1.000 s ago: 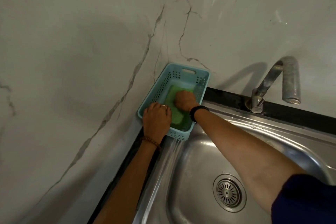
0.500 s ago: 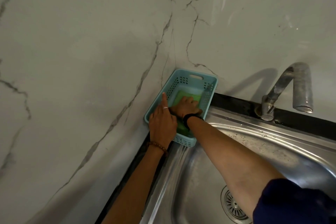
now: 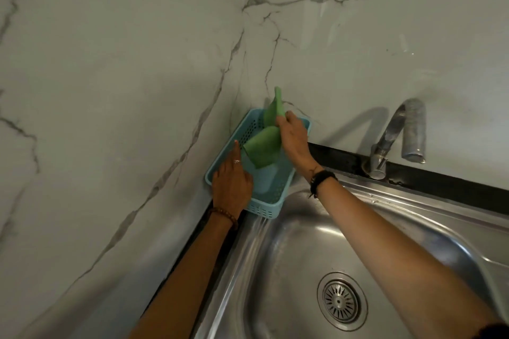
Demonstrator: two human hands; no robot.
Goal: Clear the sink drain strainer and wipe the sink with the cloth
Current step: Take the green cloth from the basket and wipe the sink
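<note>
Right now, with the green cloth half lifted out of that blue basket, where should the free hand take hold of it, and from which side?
Take the green cloth by its hanging lower flap, coming from the left, where the left hand rests on the blue basket rim. The right hand already pinches the cloth's upper part, so it folds and droops; the lower edge hangs free above the basket floor, open to a pinch.

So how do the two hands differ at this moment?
The right hand grips the green cloth, lifted above the blue basket; the left hand holds nothing and rests on the basket's near-left rim. The right fingers curl round the cloth; the left forefinger points straight out. Both wrists wear a band.
</note>
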